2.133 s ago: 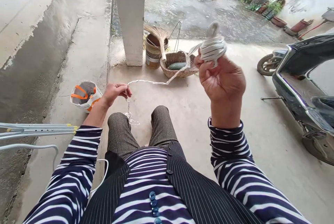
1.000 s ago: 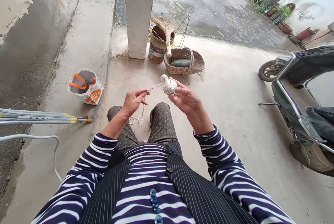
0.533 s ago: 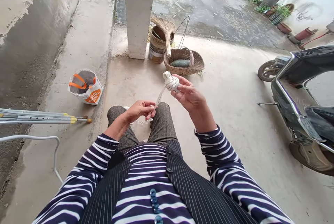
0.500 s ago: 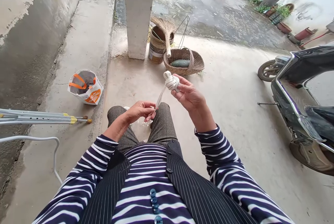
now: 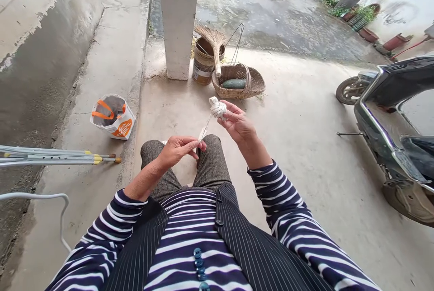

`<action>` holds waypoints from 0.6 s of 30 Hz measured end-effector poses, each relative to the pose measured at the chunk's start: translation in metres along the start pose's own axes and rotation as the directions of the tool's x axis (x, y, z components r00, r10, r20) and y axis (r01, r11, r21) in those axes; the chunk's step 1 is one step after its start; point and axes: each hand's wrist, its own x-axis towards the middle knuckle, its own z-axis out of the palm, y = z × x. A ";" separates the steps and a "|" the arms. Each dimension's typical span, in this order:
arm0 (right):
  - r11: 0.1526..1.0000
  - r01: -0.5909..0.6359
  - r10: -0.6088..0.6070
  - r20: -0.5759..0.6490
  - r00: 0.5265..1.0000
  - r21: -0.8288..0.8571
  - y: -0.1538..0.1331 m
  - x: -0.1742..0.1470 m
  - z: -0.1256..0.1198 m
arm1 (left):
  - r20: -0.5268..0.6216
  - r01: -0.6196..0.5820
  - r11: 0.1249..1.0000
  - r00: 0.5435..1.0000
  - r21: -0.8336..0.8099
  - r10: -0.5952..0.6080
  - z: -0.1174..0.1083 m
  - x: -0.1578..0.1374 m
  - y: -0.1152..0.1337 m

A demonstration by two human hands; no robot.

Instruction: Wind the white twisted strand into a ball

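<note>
A small ball of wound white strip [image 5: 217,108], with a dark line along its turns and a knob at its top, is held in the fingers of my right hand [image 5: 237,124]. From the ball a narrow white tail [image 5: 204,131] runs down to the left. My left hand [image 5: 179,150] pinches that tail between thumb and fingers, above my knees [image 5: 213,160]. Both hands are closed and a short way apart. I cannot tell whether the strip is cloth or plastic.
A wicker basket [image 5: 257,86] holds a dark green gourd [image 5: 233,84]; beside it stands a bucket [image 5: 202,67] with a straw broom [image 5: 214,40] across it. A white and orange bag [image 5: 122,129], crutches [image 5: 64,157], a pillar [image 5: 179,20] and a scooter [image 5: 389,133] surround me.
The ball and my right hand have shifted slightly left and down. The ball has turned a little, and the tail looks narrower near it. Both hands keep their grip.
</note>
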 end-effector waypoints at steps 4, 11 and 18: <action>0.999 0.012 -0.013 0.011 1.000 0.045 -0.006 -0.007 0.005 | -0.096 0.081 0.949 0.989 -0.306 -0.115 -0.013 0.004 -0.011; 0.999 -0.050 0.047 0.122 0.991 0.019 -0.009 -0.027 0.022 | 0.021 0.282 0.913 0.957 -0.294 -0.289 -0.034 0.020 -0.037; 0.985 0.095 -0.060 0.231 0.971 -0.144 -0.011 -0.026 0.023 | 0.098 0.080 0.967 0.989 0.241 -0.106 0.001 0.020 -0.028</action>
